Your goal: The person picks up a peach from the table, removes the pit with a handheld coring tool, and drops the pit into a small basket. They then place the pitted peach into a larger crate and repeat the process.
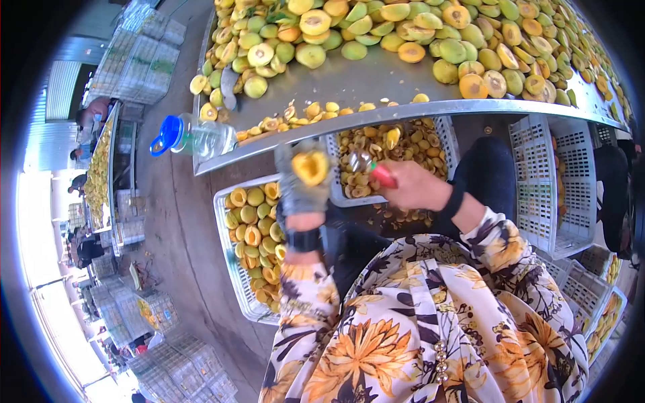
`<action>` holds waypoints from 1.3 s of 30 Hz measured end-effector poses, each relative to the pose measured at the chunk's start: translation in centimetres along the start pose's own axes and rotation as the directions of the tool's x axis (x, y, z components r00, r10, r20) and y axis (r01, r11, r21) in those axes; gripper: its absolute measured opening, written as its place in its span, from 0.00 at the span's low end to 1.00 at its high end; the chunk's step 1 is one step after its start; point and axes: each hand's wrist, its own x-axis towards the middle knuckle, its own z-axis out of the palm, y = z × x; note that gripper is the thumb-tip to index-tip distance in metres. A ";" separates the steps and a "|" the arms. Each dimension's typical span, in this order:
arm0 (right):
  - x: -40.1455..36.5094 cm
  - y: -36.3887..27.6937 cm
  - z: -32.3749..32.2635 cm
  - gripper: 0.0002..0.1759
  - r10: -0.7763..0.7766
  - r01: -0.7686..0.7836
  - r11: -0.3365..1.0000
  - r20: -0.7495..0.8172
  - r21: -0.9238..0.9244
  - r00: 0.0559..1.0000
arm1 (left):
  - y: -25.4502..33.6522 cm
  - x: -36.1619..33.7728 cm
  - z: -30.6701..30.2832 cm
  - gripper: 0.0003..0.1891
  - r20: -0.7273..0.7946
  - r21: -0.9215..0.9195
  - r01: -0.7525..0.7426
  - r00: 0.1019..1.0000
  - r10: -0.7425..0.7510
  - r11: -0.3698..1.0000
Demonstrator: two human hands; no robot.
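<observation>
My left hand (302,191), in a grey glove and blurred by motion, grips a halved yellow stone fruit (310,167). The cut face points up and shows a hollow with no stone in it. Closed round a red handle, my right hand (418,186) holds a spoon-like pitting tool (384,176). Its shiny metal head is smeared and points toward the left hand. Under the tool, a white crate (346,199) contains small brown and yellow pieces. Below my left hand, another white crate (226,201) is filled with hollowed fruit halves.
A metal table (390,75) bears a heap of halved fruit (457,50), with small scraps along its near rim. A water bottle (205,136) with a blue cap lies at its left corner. White crates (551,181) stand at right. People and stacked crates (138,64) are farther left.
</observation>
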 end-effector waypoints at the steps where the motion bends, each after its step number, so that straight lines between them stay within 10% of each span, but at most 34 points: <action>1: 0.4 2.0 -0.6 0.17 -0.157 0.029 0.754 -0.137 -0.656 0.978 | 1.2 -1.0 -0.5 0.18 -0.060 0.129 -0.061 0.996 0.069 0.990; 2: 0.6 3.2 -1.3 0.17 -0.353 -0.098 0.146 -0.145 -0.984 0.924 | 2.5 -2.3 -1.1 0.17 -0.104 0.259 -0.118 0.983 0.149 0.959; 3: 0.7 3.1 -1.4 0.16 -0.284 -0.224 0.129 -0.252 -0.966 0.925 | 2.6 -3.2 -2.6 0.17 -0.122 0.426 -0.344 0.895 0.430 0.837; 4: 0.3 2.9 -1.8 0.12 -0.321 -0.207 0.187 -0.258 -0.960 0.911 | 2.5 -4.1 -5.6 0.17 -0.096 0.577 -0.516 0.728 0.679 0.634; 6: 0.5 4.3 -2.9 0.10 -0.481 -0.009 0.379 -0.206 -0.925 0.852 | 8.0 -5.5 -13.4 0.21 0.092 0.973 -0.181 0.872 0.481 0.141; 8: 0.3 4.9 -3.3 0.09 -0.477 0.045 0.461 -0.204 -0.886 0.855 | 9.1 -6.9 -10.7 0.17 -0.172 0.956 0.258 0.876 0.450 -0.138; 12: -0.8 4.1 -3.0 0.07 -0.523 0.155 0.587 -0.225 -0.795 0.822 | 9.2 -1.1 -3.7 0.16 0.136 0.987 -0.162 0.884 0.447 0.019; 14: -2.0 3.2 -3.4 0.09 -0.498 0.160 0.633 -0.240 -0.758 0.833 | 7.5 4.4 1.6 0.19 0.549 0.824 -0.476 0.805 0.227 -0.307; 16: -3.6 2.4 -3.9 0.11 -0.476 0.166 0.694 -0.273 -0.700 0.836 | 3.5 8.8 9.6 0.25 0.470 0.807 -0.359 0.871 0.143 -0.469; 23: -10.2 2.4 -6.1 0.22 -0.423 0.041 0.822 -0.560 -0.568 0.713 | -11.2 21.6 20.4 0.33 0.329 0.650 -0.305 0.939 -0.104 -0.696; 30: -11.3 4.4 -7.6 0.17 -0.467 0.099 0.846 -0.639 -0.524 0.611 | -11.3 26.0 16.6 0.24 0.382 0.735 -0.242 0.920 0.092 -0.633; 34: -10.1 3.0 -8.5 0.18 -0.525 0.224 0.848 -0.709 -0.480 0.470 | -9.5 19.2 18.4 0.14 0.172 0.982 -0.178 0.981 -0.087 -0.068; 36: -10.2 0.8 -8.5 0.20 -0.423 0.232 0.906 -0.757 -0.354 0.498 | -8.9 15.7 16.9 0.16 0.645 0.754 -0.638 0.764 -0.012 -0.155; 39: -7.6 -0.2 -8.6 0.21 -0.553 0.355 0.829 -0.726 -0.432 0.409 | -9.4 7.6 16.8 0.19 0.799 0.579 -0.775 0.601 -0.014 -0.256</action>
